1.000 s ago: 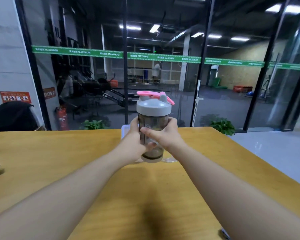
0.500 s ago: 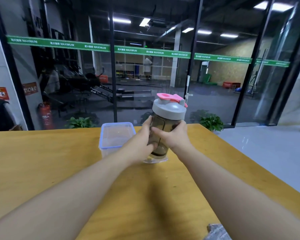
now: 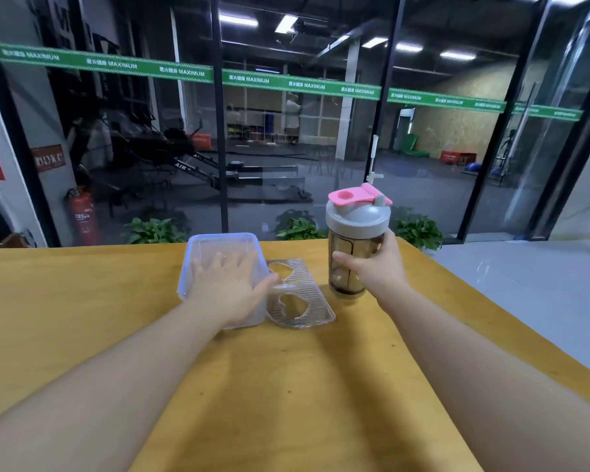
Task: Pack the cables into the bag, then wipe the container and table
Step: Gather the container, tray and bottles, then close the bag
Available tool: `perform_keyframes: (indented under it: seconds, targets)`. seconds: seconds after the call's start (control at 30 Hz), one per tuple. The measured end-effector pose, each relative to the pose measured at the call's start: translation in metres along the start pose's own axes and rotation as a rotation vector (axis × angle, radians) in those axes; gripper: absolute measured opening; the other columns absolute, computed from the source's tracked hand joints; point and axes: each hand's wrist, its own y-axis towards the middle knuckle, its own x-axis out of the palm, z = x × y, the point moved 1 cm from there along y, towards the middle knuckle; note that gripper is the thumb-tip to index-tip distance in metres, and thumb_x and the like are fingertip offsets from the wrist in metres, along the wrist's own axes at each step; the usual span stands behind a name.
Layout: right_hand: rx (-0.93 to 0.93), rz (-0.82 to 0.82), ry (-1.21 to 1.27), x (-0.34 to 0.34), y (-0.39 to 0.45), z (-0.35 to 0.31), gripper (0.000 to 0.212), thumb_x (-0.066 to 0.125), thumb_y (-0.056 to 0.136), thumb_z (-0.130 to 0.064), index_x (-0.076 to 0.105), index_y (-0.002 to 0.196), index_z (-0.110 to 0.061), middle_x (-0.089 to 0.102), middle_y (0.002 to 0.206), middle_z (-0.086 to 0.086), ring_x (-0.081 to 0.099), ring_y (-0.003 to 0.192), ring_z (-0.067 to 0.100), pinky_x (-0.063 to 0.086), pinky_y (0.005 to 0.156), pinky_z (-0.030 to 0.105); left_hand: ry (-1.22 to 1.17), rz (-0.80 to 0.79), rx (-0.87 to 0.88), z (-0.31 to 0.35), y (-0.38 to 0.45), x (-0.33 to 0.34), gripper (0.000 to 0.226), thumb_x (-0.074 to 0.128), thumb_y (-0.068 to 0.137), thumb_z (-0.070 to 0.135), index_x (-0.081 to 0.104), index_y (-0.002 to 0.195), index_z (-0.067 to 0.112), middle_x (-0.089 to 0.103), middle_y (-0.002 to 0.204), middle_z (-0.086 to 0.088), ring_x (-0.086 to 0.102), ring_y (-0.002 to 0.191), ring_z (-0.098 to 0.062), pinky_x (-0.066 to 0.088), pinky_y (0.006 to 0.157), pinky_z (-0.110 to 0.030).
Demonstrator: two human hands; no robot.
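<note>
The tabletop [image 3: 82, 318] carries a clear box [image 3: 198, 253] at 12 o'clock: thin, light, probably slippery, best taken by its rim. Left hand [image 3: 229, 284] lies spread on it. At 1 o'clock the right hand [image 3: 375, 270] grips a rigid shaker [image 3: 355, 240].

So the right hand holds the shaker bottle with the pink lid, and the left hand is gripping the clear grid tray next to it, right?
Not quite. In the head view the left hand lies flat on the clear lidded container, not on the grid tray beside it. The right hand does hold the shaker bottle with the pink lid.
</note>
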Motion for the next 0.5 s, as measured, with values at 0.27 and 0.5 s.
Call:
perform_keyframes:
  seconds: [0.27, 0.5]
  targets:
    - [0.107, 0.023, 0.066, 0.018, 0.027, 0.013, 0.070, 0.085, 0.067, -0.019, 0.043, 0.122, -0.019, 0.055, 0.122, -0.001, 0.052, 0.116, 0.020, 0.045, 0.099, 0.040, 0.068, -0.073, 0.006, 0.002, -0.001, -0.002, 0.073, 0.022, 0.082, 0.074, 0.030, 0.141, 0.032, 0.026, 0.151, 0.001, 0.020, 0.138, -0.027, 0.018, 0.109, -0.055]
    - [0.118, 0.000, 0.049, 0.033, 0.041, 0.015, 0.075, 0.080, 0.075, -0.025, 0.037, 0.136, -0.020, 0.048, 0.135, -0.001, 0.045, 0.126, 0.022, 0.040, 0.102, 0.040, 0.083, -0.049, 0.034, 0.000, 0.001, 0.001, 0.071, 0.023, 0.083, 0.072, 0.028, 0.141, 0.033, 0.027, 0.150, 0.002, 0.021, 0.138, -0.028, 0.021, 0.107, -0.056]
